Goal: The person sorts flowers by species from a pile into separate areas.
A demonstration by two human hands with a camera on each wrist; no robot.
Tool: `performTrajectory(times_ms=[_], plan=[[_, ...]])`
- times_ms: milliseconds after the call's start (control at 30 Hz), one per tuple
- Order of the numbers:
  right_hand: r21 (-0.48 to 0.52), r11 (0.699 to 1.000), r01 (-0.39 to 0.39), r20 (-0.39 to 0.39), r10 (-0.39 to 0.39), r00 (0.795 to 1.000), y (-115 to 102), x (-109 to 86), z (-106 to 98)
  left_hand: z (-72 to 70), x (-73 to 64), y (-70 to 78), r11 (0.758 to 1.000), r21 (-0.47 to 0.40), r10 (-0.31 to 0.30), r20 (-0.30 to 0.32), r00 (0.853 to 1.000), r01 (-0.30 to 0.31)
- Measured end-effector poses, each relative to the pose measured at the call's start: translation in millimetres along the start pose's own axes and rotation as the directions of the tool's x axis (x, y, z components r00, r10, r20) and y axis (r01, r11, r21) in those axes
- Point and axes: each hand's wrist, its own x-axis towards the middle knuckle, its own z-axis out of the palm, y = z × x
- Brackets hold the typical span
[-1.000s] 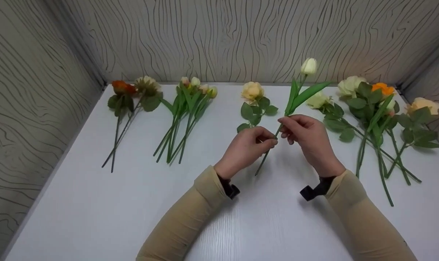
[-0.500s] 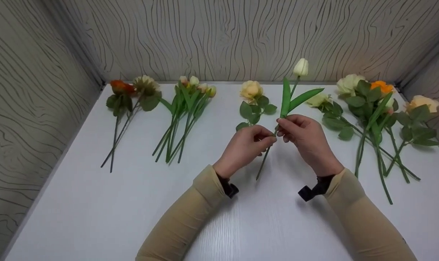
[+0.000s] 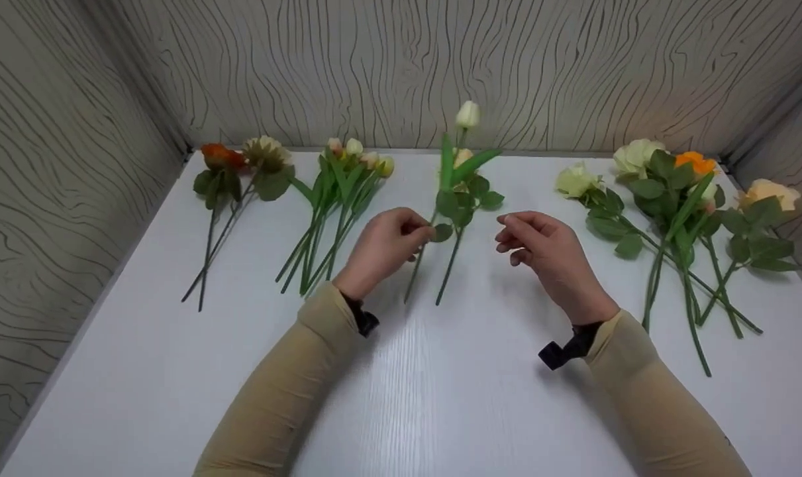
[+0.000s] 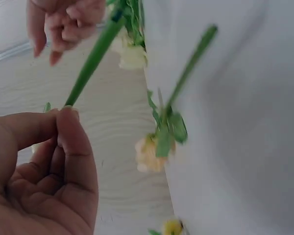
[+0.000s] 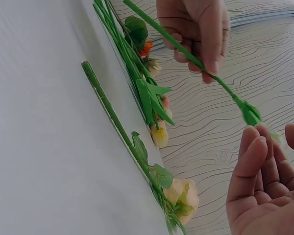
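A white tulip (image 3: 467, 115) with long green leaves stands raised above the table, slightly tilted. My left hand (image 3: 387, 248) pinches its green stem (image 4: 94, 66) between thumb and forefinger. To the right, my right hand (image 3: 553, 262) hovers with loosely bent fingers and nothing between them; a gap separates its thumb from its forefinger in the right wrist view. Behind the tulip lies a peach rose (image 5: 182, 198) on the table, its bloom partly covered by the tulip's leaves in the head view.
Left of the hands lies a bunch of tulips (image 3: 341, 192). Farther left are an orange flower (image 3: 222, 157) and a cream flower (image 3: 268, 156) with crossed stems. Several roses and other flowers, among them a pale green rose (image 3: 576, 181), spread over the white table's (image 3: 480, 397) right side.
Both hands were on the tulip's stem; the right hand has let go and stays about where it was. The left hand has carried the tulip leftward, in front of the peach rose.
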Motion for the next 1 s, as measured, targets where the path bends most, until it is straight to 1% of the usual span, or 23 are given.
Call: performTrajectory(times_ms=[67,167,233,300,367,433,567,733,867,1000], plan=[[0.006,1.0,-0.002,0.004,0.002,1.0,-0.7,-0.2,-0.4,-22.6,2.9,-9.9,0.998,0.06,-0.03,-0.046,0.999,0.033],[0.004,1.0,-0.002,0.016,0.002,1.0,-1.3,-0.1,-0.7,-53.1,6.7,-24.1,0.983,0.139,-0.105,-0.11,0.988,0.12],[-0.002,1.0,-0.004,0.02,0.004,1.0,-0.6,0.3,-0.8,-67.7,8.2,-31.7,0.971,0.161,-0.154,-0.13,0.979,0.174],[-0.009,1.0,-0.009,0.024,0.009,1.0,0.6,0.7,-1.1,-76.0,10.2,-38.4,0.959,0.185,-0.192,-0.14,0.971,0.216],[-0.018,1.0,-0.016,0.028,0.017,0.999,2.4,1.4,-1.3,-78.6,12.0,-44.4,0.949,0.206,-0.211,-0.14,0.967,0.237],[-0.029,0.999,-0.027,0.03,0.028,0.999,4.3,2.1,-1.3,-77.7,14.1,-49.4,0.939,0.233,-0.226,-0.142,0.964,0.254],[-0.05,0.998,-0.043,0.03,0.045,0.999,8.0,4.0,-0.4,-73.7,18.9,-57.3,0.921,0.294,-0.226,-0.126,0.966,0.254],[-0.058,0.997,-0.044,0.03,0.046,0.998,10.2,4.2,0.8,-71.3,24.4,-61.0,0.9,0.356,-0.223,-0.117,0.968,0.251],[-0.041,0.999,-0.033,0.033,0.035,0.999,10.1,4.1,1.8,-70.6,25.1,-59.3,0.897,0.364,-0.22,-0.125,0.967,0.251],[-0.017,0.999,-0.028,0.033,0.029,0.999,10.3,4.0,2.6,-70.0,23.8,-55.9,0.905,0.341,-0.223,-0.127,0.967,0.254]])
